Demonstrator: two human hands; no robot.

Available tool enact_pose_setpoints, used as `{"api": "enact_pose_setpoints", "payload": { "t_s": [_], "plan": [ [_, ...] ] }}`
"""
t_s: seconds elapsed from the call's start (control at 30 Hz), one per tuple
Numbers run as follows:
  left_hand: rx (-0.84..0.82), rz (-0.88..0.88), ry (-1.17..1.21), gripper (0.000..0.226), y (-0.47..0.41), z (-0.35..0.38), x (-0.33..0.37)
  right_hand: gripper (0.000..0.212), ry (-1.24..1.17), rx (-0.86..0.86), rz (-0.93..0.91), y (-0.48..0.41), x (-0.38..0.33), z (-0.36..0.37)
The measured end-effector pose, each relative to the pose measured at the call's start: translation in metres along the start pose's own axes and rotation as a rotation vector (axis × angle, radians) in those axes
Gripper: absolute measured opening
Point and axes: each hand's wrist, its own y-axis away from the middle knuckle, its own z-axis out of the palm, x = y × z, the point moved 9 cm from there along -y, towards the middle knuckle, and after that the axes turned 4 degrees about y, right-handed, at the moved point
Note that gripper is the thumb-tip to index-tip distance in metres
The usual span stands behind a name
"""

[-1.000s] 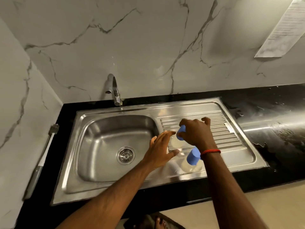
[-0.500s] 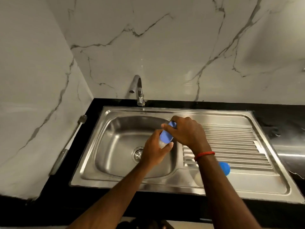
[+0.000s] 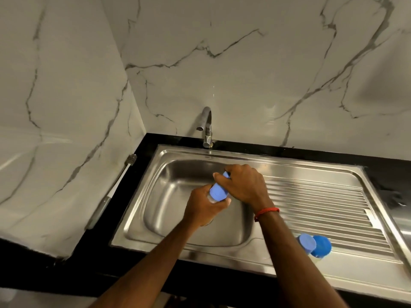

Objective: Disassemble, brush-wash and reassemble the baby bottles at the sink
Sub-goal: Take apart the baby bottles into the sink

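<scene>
Over the steel sink basin (image 3: 178, 181) I hold a baby bottle with a blue cap (image 3: 218, 192). My left hand (image 3: 203, 206) grips its clear body from below. My right hand (image 3: 243, 185), with a red thread at the wrist, grips the blue cap from above. Most of the bottle's body is hidden by my fingers. Two other blue-capped bottles (image 3: 313, 244) stand together on the drainboard near its front edge, just right of my right forearm.
A chrome tap (image 3: 206, 127) stands behind the basin; no water shows at its spout. A long-handled bottle brush (image 3: 109, 194) lies on the black counter against the left marble wall. The ribbed drainboard (image 3: 322, 201) stretches to the right.
The bottle was lifted from the drainboard and brought left over the basin, with both hands now closed round it. The camera view shifted left, so a second bottle shows on the drainboard.
</scene>
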Motion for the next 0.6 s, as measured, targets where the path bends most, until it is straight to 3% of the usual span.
{"api": "enact_pose_setpoints", "payload": {
  "t_s": [0.13, 0.3, 0.6],
  "plan": [
    [0.012, -0.07, 0.141, 0.011, 0.009, -0.021, -0.021, 0.032, -0.274, -0.001, -0.059, -0.009, -0.007, -0.018],
    [0.1, -0.161, 0.206, 0.031, 0.022, -0.047, -0.067, 0.03, -0.355, 0.184, -0.072, -0.019, 0.002, -0.085],
    [0.124, -0.084, 0.262, 0.027, 0.003, -0.058, -0.05, 0.06, -0.353, 0.08, -0.062, -0.028, -0.015, -0.05]
  ]
}}
